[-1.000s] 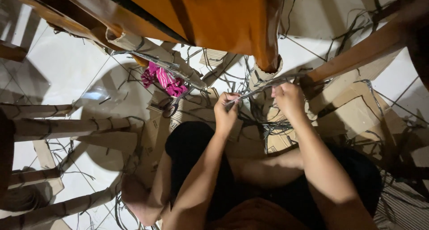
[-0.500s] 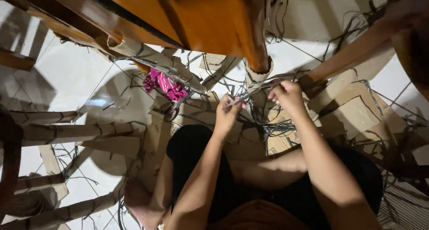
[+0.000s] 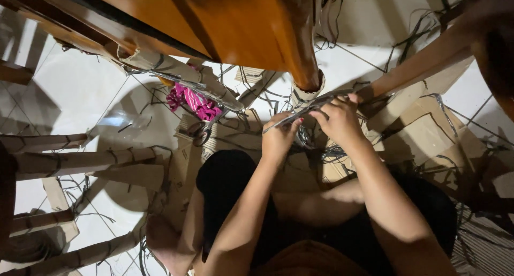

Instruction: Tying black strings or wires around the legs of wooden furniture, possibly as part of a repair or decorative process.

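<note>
Both grips, left hand (image 3: 278, 139) and right hand (image 3: 338, 120), stayed closed on the grey strip (image 3: 305, 111) at the wrapped foot of the wooden leg (image 3: 302, 51), almost unmoved since a second before, so the work seemed ongoing.

Seated with bare legs folded, a person extends both forearms forward, left hand (image 3: 278, 138) and right hand (image 3: 339, 120) raised close together, fingers curled in a pinching grip.
</note>
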